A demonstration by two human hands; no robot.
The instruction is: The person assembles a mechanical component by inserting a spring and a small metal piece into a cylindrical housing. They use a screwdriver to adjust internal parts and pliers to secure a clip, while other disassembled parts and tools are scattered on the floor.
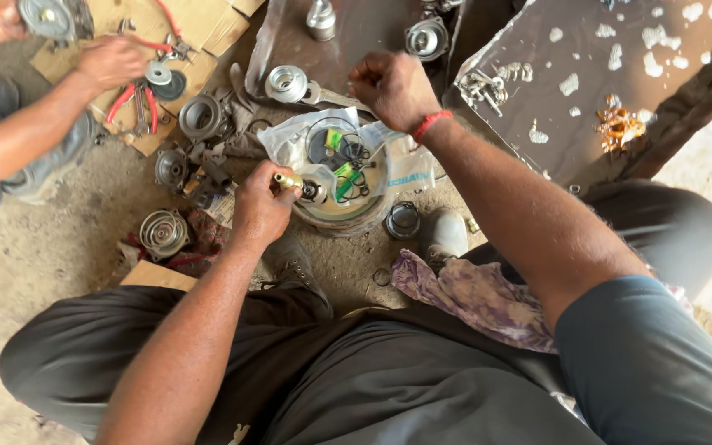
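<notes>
Left hand pinches a small brass fitting over the parts bag, right hand prob. curled round something unseen, so I'd keep the fitting steady & low.

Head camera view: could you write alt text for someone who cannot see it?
Seen from above, a seated person's left hand holds a small brass part over a clear plastic bag of rings, while the right hand reaches beyond it. Metal machine parts litter the dirt floor; another person's hands work nearby.
</notes>
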